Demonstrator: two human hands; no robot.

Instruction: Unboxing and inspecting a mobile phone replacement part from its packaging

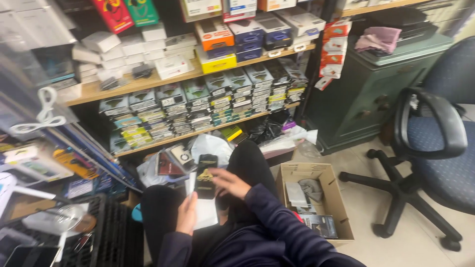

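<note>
Low in the centre, the left hand (186, 213) clamps a white sleeve (204, 211); right hand (228, 183), fingers apart, steadies the black packet (206, 176). Sorting step; next needs firm pinch.

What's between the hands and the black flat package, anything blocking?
Nothing visible. The left hand grips the black flat package from below, along with a white sheet behind it. The right hand rests its fingers on the package's right edge. Both are in direct contact.
</note>
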